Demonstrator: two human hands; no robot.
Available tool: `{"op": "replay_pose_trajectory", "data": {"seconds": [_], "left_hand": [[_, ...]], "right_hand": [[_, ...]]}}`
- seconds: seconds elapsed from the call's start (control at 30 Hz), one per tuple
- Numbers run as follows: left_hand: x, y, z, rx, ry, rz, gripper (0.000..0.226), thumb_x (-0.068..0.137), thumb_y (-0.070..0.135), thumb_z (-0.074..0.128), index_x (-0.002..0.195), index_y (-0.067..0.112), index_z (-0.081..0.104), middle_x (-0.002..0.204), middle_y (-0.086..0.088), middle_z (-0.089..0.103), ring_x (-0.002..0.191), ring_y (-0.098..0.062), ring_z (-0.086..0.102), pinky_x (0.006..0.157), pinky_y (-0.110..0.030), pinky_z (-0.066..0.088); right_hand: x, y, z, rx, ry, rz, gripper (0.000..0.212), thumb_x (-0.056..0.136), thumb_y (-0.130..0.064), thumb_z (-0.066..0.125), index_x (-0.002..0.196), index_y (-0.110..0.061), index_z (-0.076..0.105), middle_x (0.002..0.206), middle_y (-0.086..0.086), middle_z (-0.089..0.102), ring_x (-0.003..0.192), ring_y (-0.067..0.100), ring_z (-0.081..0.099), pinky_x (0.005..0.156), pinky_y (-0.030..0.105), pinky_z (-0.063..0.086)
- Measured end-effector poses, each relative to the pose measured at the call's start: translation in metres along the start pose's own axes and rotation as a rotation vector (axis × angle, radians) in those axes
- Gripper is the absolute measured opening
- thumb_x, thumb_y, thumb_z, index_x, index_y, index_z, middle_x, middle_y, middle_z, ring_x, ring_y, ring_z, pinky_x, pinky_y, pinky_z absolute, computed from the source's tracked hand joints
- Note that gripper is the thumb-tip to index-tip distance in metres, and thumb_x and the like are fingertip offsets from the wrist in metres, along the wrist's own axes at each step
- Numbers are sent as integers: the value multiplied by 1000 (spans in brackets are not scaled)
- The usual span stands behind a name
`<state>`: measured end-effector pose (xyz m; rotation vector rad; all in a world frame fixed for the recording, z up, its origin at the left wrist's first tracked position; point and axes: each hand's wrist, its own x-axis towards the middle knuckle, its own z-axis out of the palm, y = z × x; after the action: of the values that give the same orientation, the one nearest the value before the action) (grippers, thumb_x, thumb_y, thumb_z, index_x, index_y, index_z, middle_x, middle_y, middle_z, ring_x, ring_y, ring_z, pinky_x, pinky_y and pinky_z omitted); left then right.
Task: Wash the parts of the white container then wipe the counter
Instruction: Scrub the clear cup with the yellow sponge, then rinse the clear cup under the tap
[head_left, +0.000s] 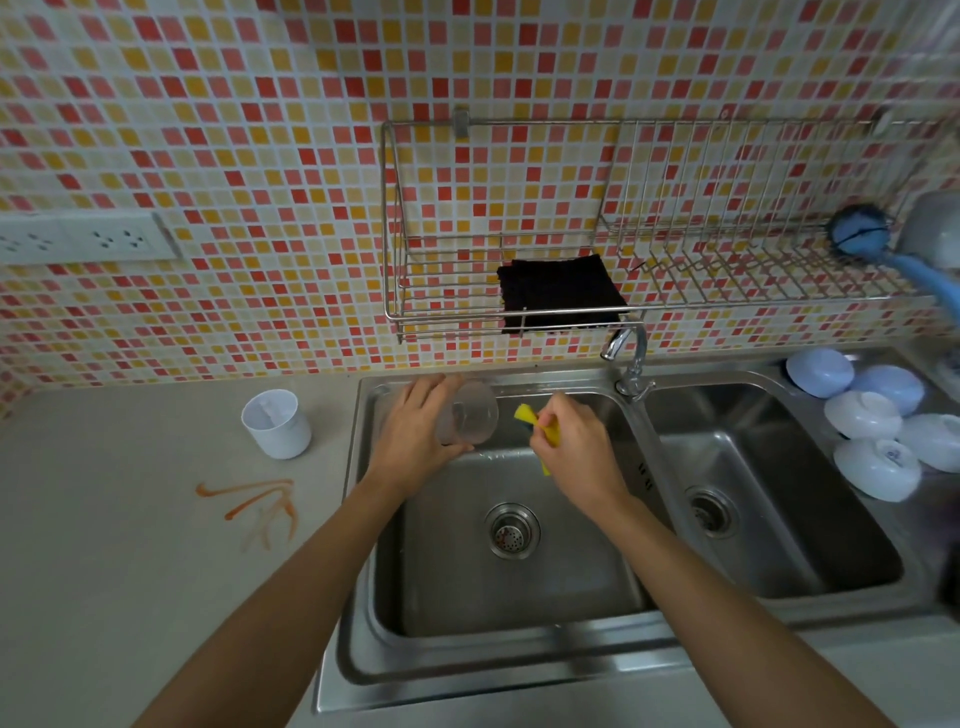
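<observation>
Over the left sink basin, my left hand grips a clear, cup-shaped container part with its open mouth turned to the right. My right hand is closed on a yellow sponge, held just right of the clear part and apart from it. The white container body stands upright on the counter, left of the sink. An orange smear marks the counter in front of it.
A faucet stands between the two basins. Several upturned white and blue bowls sit at the right of the right basin. A wall rack holds a black cloth and a blue brush. Wall sockets are at left.
</observation>
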<state>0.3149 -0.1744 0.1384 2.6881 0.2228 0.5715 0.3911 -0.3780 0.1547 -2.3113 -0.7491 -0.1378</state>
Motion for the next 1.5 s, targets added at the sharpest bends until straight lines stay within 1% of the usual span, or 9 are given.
{"op": "replay_pose_trajectory", "data": {"seconds": [0.2,0.33,0.43,0.53,0.7,0.9,1.27,1.37,1.5], "left_hand": [[1,3,16,36,-114,-61,81,74,36,79,143,28,37,144,1,38,134,-21,33,111,-38,29],[-1,5,34,109,-187,-110,84,73,40,79,143,29,34,142,-5,36,132,-26,33,109,-39,30],[-4,8,44,109,-207,-155,87,71,43,79,143,28,33,138,-7,36,128,-28,34,105,-40,36],[-8,11,53,95,-193,-170,87,68,42,82,142,25,39,132,-9,42,122,-29,40,103,-44,40],[-5,16,60,121,-170,-199,84,67,41,82,140,24,43,128,-9,45,117,-30,43,99,-44,40],[4,20,59,144,-105,-213,84,63,42,82,136,25,44,123,-8,47,114,-29,45,96,-44,43],[21,-2,45,184,-14,-268,82,65,52,77,135,26,43,125,-10,49,115,-31,46,96,-42,42],[21,-7,45,187,-9,-293,87,65,56,77,137,31,35,130,-8,46,121,-29,43,100,-41,40],[18,-8,46,162,-35,-318,88,65,58,75,138,33,32,134,-8,44,126,-29,41,105,-48,40]], "right_hand": [[-10,15,3,6,5,53,17,84,-8,65,79,-13,50,81,-2,55,77,16,51,60,26,35],[-22,31,6,28,-15,94,22,85,-12,67,76,-20,48,87,-1,63,76,10,55,60,5,35],[-25,36,4,16,-9,74,21,82,-12,69,78,-19,49,100,3,65,90,17,61,72,8,37],[-18,27,-8,81,87,27,20,80,-8,70,81,-13,51,121,6,61,107,13,55,84,-7,24],[28,-10,-37,182,287,-199,18,79,-8,70,85,-8,53,119,8,57,111,12,52,92,1,30],[102,-50,-41,211,396,-290,18,82,-18,73,83,-7,58,102,8,53,90,8,50,75,2,34],[223,-71,18,-73,-101,-183,19,85,-23,71,71,-17,58,97,6,60,94,22,58,83,40,53],[234,-68,32,-71,-186,-172,19,84,-22,72,76,-7,64,102,12,63,97,26,61,81,35,51],[237,-65,31,-71,-266,-163,32,86,-25,69,65,-2,63,67,6,62,67,17,61,61,27,47]]}}
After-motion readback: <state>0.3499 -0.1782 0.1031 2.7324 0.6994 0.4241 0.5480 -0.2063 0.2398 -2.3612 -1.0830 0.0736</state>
